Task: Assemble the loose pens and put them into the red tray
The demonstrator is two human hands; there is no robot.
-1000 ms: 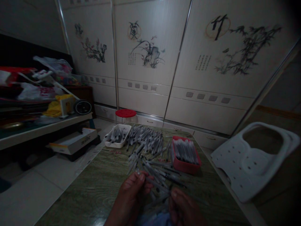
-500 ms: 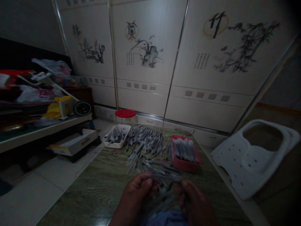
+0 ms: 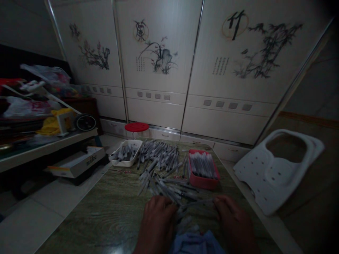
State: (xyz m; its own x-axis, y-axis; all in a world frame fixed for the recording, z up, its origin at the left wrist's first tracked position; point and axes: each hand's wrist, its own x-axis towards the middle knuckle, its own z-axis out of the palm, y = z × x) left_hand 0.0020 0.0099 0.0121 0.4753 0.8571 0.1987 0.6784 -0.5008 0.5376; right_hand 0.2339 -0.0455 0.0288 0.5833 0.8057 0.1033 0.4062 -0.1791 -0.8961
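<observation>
A: What is held in the right hand (image 3: 233,219)?

B: A slim pen (image 3: 200,203) — its right end is pinched between thumb and fingers, and its length is stretched leftward, toward the other hand.

A: How is the left hand (image 3: 158,220) placed?

B: It is curled, with its back turned up, near the pen's left end. Whether anything is gripped in it cannot be told, since the fingertips are hidden.

A: What is found about the hands?

B: A blue cloth (image 3: 197,243) is seen low between them. Farther out, a pile of loose pens (image 3: 159,155) is spread over the bench (image 3: 106,215).

A: How is the pile flanked?

B: On the left by a white tray (image 3: 127,164), in which pens are jumbled; on the right by a red box (image 3: 203,182), where pens are packed side by side.

A: And beyond the bench?

B: A red stool (image 3: 136,127) is set before the painted wardrobe doors (image 3: 159,114) — and a white plastic chair (image 3: 286,180) is seen at the right.
</observation>
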